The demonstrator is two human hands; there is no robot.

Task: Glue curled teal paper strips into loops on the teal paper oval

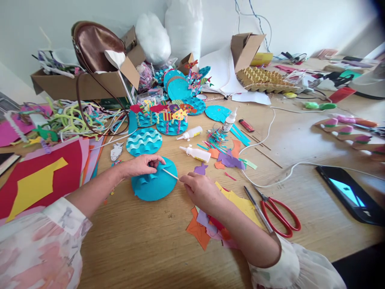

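Note:
A round blue disc (155, 188) lies on the table with a wavy blue paper strip (144, 179) standing along it. My left hand (141, 165) rests over the disc's far edge, its fingers curled and pressed onto the strip. Pinched in my right hand (200, 188) is a thin pale stick (170, 174), whose far tip reaches over the disc near the left fingers. Just behind stands a second disc (144, 141) with light and dark blue waves. Further back, a finished-looking piece (172, 125) carries paper fish on twisted stems.
Two glue bottles (197, 153) lie right of the discs; another bottle (230, 120) stands behind. Red-handled scissors (281, 216) and paper scraps (200, 233) lie by my right forearm. Coloured sheets (72, 160) cover the left. A white cable (272, 184) runs towards a phone-like device (349, 194).

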